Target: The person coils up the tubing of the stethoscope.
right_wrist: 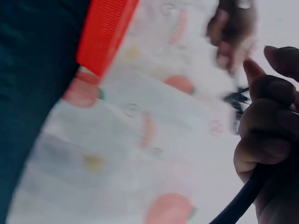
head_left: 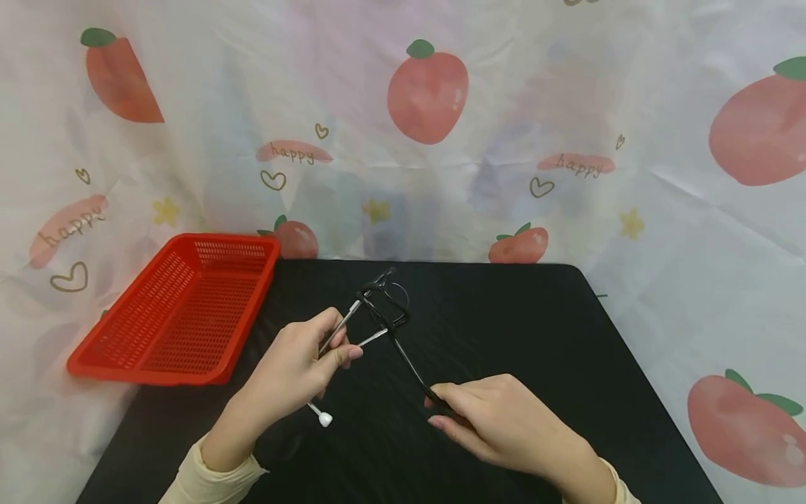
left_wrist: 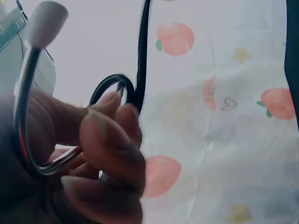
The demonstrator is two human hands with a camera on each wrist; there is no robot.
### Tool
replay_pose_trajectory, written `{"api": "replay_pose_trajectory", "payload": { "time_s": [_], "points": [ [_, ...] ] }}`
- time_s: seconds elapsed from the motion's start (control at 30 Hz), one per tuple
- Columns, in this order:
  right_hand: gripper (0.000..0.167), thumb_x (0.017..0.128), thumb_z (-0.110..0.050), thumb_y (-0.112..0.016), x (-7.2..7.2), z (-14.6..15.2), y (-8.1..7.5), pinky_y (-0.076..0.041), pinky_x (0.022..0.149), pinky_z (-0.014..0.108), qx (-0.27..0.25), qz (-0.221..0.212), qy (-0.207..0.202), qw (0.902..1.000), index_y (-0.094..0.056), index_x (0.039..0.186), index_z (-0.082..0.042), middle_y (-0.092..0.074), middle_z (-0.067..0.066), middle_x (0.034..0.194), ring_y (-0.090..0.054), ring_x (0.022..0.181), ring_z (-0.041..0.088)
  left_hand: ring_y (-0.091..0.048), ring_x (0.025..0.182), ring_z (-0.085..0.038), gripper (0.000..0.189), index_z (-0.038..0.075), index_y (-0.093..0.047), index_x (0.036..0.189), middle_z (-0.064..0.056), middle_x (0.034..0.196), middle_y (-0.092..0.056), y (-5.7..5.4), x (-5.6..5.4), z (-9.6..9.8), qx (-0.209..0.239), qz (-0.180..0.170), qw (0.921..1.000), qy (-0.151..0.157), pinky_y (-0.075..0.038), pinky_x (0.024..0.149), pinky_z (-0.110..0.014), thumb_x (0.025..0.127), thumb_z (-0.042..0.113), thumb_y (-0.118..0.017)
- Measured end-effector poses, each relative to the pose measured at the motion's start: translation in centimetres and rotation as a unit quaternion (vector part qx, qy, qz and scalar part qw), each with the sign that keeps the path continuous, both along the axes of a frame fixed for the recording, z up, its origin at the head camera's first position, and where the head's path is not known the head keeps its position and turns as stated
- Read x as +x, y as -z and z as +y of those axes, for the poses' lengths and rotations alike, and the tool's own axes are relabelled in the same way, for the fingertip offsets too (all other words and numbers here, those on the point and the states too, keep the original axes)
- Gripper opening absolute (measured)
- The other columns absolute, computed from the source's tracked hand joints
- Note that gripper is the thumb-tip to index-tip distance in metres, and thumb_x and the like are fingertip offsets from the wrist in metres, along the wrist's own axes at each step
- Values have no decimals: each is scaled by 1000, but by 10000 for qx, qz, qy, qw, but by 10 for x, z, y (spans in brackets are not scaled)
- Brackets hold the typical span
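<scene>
Between both hands, over the black table (head_left: 516,322), hangs a stethoscope (head_left: 412,367) with black tubing and silvery metal ear tubes. My left hand (head_left: 299,367) grips the metal ear tubes. A white ear tip (head_left: 324,419) sticks out below that hand; in the left wrist view the ear tip (left_wrist: 46,24) tops a bent metal tube. Farther out, the black tubing is bunched in loops (head_left: 384,301). My right hand (head_left: 510,423) holds the tubing lower down, pinched between thumb and fingers. In the right wrist view, black tubing (right_wrist: 240,200) runs out from under the curled fingers (right_wrist: 264,147).
A red plastic basket (head_left: 229,360) with perforated walls stands at the table's left rear side. Behind the table hangs a pale curtain (head_left: 352,91) printed with peaches, hearts and "happy", and it continues along both sides.
</scene>
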State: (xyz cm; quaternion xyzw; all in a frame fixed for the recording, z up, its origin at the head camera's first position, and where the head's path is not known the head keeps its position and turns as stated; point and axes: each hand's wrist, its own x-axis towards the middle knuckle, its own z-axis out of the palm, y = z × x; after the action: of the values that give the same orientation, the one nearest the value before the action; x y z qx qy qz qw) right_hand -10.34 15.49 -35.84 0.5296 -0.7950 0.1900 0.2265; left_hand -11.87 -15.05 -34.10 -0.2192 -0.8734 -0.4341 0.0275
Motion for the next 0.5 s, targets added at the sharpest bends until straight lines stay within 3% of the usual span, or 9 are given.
{"api": "replay_pose_trajectory", "payload": {
  "time_s": [0.17,0.27,0.4,0.5],
  "points": [
    [19,109,-27,-55,-7,-1,-49,-46,59,11,40,758,-575,9955,-68,102,-15,-60,-17,74,-49,60,-4,-67,65,6,35,17,-39,80,12,60,-47,-3,2,6,-808,43,9959,415,-34,46,-19,97,4,-68],
    [17,107,-28,-58,-22,-5,-78,-45,60,13,154,844,-1017,9911,-69,101,-16,-60,-15,77,-49,62,-3,-61,66,12,34,18,-39,79,14,58,-40,-8,7,16,-1245,453,9871,895,-28,47,-17,98,6,-65],
    [13,104,-29,-64,-52,-12,-98,-42,63,11,112,-44,-1852,9826,-70,101,-18,-56,-14,78,-47,65,-4,-30,50,10,37,18,-40,80,15,60,-34,-19,15,26,-1603,1421,9628,1647,-19,49,-14,97,16,-72],
    [9,101,-26,-67,-76,-18,-96,-41,62,12,-136,-1209,-2598,9580,-70,100,-18,-58,-11,79,-47,65,-2,-22,52,9,40,19,-39,81,15,61,-33,-26,21,27,-1563,1963,9443,2128,-16,50,-11,95,20,-77]
  ]
}}
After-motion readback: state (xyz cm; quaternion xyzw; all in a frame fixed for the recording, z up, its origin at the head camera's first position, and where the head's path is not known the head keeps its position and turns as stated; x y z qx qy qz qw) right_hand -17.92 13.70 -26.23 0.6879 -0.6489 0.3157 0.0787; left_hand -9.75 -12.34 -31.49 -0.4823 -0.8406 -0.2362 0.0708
